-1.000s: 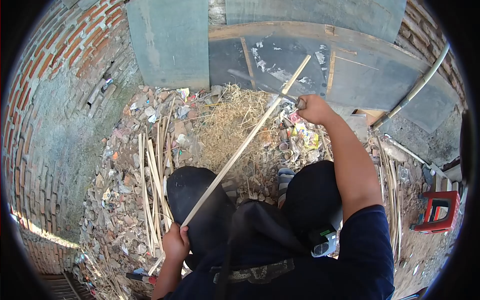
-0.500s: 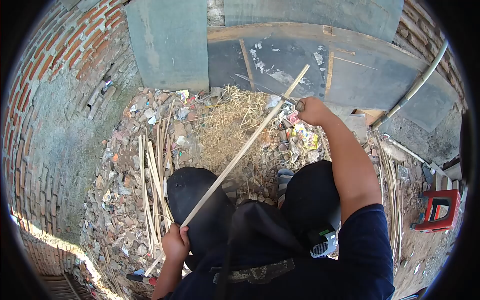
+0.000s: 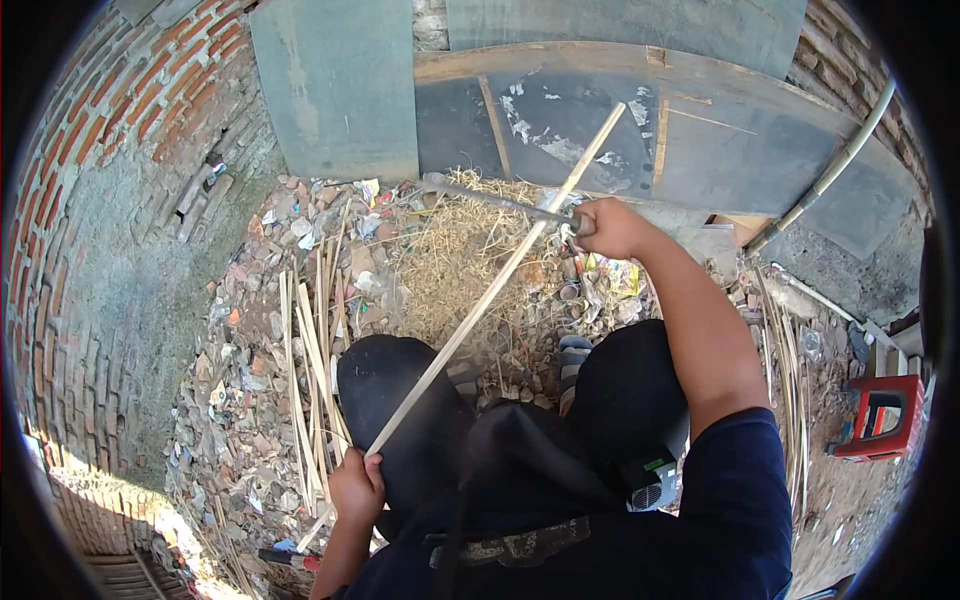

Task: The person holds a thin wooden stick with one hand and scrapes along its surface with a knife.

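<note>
A long, pale strip of split bamboo or wood (image 3: 478, 308) runs diagonally up across my left knee. My left hand (image 3: 355, 488) is closed around its lower part, beside my left thigh. Near the upper end, my right hand (image 3: 612, 229) grips the handle of a long-bladed knife (image 3: 500, 202). The blade points left and crosses the strip, apparently touching it. Thin, curly shavings (image 3: 465, 245) lie heaped on the ground beneath the blade.
Several pale strips (image 3: 313, 350) lie on the rubble at left, and more strips (image 3: 788, 390) at right. A red stool (image 3: 880, 420) stands far right. A brick wall (image 3: 95, 250) rises at left; dark panels (image 3: 600, 125) lean ahead. A red-and-black object (image 3: 288, 558) lies near my left forearm.
My right hand has moved slightly left and down with the knife, whose blade now lies flatter across the strip. The strip's upper end has risen a little. My left hand has barely moved.
</note>
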`<state>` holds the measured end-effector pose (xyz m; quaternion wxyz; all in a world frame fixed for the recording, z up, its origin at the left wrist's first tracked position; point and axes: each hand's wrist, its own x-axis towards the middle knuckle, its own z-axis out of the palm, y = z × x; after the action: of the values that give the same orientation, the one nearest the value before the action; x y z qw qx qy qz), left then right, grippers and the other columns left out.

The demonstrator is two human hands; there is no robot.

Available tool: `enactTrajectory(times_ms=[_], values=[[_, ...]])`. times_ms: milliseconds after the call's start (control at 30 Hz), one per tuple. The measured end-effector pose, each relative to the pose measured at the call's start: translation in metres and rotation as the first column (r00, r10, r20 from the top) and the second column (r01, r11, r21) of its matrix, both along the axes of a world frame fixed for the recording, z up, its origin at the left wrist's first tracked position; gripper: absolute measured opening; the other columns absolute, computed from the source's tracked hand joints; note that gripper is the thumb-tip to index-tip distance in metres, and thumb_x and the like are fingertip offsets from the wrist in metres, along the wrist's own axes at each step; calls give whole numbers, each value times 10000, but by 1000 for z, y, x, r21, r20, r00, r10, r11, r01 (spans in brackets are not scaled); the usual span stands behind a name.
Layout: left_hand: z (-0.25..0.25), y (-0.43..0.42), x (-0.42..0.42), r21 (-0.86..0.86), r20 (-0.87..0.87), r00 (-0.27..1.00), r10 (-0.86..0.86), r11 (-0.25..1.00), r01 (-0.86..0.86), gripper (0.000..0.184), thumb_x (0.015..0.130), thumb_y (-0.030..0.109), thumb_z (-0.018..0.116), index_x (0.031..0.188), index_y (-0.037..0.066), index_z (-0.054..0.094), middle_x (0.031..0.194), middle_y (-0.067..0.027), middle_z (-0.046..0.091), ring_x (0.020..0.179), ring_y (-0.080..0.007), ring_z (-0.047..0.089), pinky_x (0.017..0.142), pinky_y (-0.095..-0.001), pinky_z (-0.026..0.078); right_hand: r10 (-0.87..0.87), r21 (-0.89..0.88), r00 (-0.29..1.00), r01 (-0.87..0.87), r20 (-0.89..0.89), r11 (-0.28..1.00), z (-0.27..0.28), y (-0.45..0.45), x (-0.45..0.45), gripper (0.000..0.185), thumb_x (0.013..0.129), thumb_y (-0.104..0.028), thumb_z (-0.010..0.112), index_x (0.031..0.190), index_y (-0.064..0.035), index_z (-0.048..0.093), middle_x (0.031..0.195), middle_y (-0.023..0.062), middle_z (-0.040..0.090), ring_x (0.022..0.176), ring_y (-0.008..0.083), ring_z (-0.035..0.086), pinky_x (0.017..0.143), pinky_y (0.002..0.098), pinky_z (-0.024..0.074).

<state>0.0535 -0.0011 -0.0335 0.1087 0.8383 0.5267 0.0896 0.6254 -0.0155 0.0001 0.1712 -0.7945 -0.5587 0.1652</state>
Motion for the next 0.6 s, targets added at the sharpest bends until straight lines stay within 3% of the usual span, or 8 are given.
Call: enactTrajectory(times_ms=[100, 233, 367, 467, 567, 600], values=[[-3, 0, -1, 30, -3, 1000, -3, 1000, 3, 329, 997, 357, 617, 902, 47, 564, 696, -230, 634, 633, -481, 626, 568, -564, 469, -264, -24, 957, 263, -116, 964, -9, 0, 27, 288, 745, -181, 675, 990, -32, 689, 908, 220, 720, 900, 402, 694, 812, 479, 544], [4, 0, -3, 71, -31, 999, -32, 997, 34, 344, 999, 375, 612, 892, 52, 557, 700, -221, 633, 631, -478, 622, 568, -561, 469, -177, -21, 984, 177, 10, 984, -12, -3, 23, 278, 743, -178, 677, 959, -3, 666, 950, 233, 720, 934, 399, 698, 837, 470, 540], [7, -1, 3, 30, -49, 999, -24, 999, 25, 338, 995, 368, 620, 891, 51, 563, 710, -223, 638, 640, -476, 627, 576, -558, 477, -59, -137, 993, 44, -103, 990, 13, -3, -3, 278, 757, -194, 698, 971, -19, 678, 931, 218, 713, 918, 388, 689, 834, 466, 535], [4, 1, 1, 18, -24, 1000, -9, 1000, 10, 334, 993, 361, 624, 887, 50, 565, 718, -226, 642, 646, -473, 632, 579, -555, 480, 59, -128, 997, -65, -52, 990, 18, -6, -8, 265, 770, -201, 709, 963, -22, 676, 900, 215, 704, 893, 389, 683, 812, 460, 534], [3, 0, 1, 17, 9, 1000, 8, 1000, -8, 322, 989, 348, 634, 890, 48, 570, 705, -229, 638, 644, -470, 634, 571, -552, 481, -231, -83, 971, 227, -53, 970, -38, -8, 42, 317, 777, -222, 722, 1021, -20, 705, 931, 219, 724, 903, 382, 694, 821, 454, 536], [3, 2, 1, 46, 16, 1000, -15, 999, 14, 321, 988, 347, 636, 893, 47, 571, 701, -229, 637, 640, -471, 634, 568, -552, 480, -328, -43, 943, 326, -61, 944, -31, -5, 44, 339, 771, -229, 734, 1038, -21, 712, 929, 213, 730, 890, 374, 697, 817, 449, 536]])
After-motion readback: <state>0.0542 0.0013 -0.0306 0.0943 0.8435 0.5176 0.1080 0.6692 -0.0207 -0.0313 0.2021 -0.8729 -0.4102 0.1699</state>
